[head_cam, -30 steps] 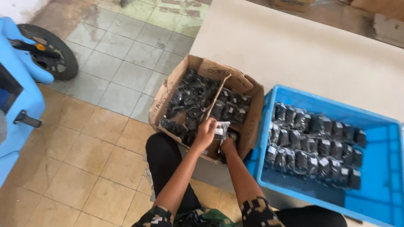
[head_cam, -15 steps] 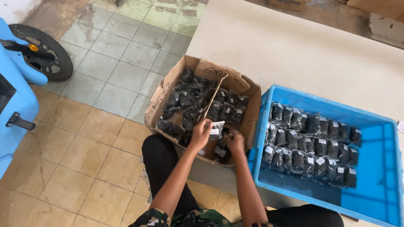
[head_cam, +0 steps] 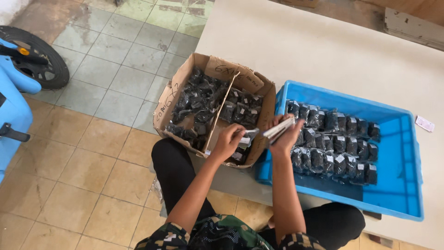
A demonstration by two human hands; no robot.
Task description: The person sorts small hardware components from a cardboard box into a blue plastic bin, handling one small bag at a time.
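Packets (head_cam: pixel 279 128), flat, glossy plastic with black contents, sit clenched in the right hand (head_cam: pixel 287 134) over the blue crate (head_cam: pixel 397 139); at nine o'clock, the left hand (head_cam: pixel 227 142) pinches another packet (head_cam: pixel 249 135) above the cardboard box (head_cam: pixel 172 99).

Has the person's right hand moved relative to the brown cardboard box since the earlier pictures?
Yes. The right hand has come up out of the brown cardboard box and shifted toward the blue plastic crate, holding small flat packets over its near-left corner.
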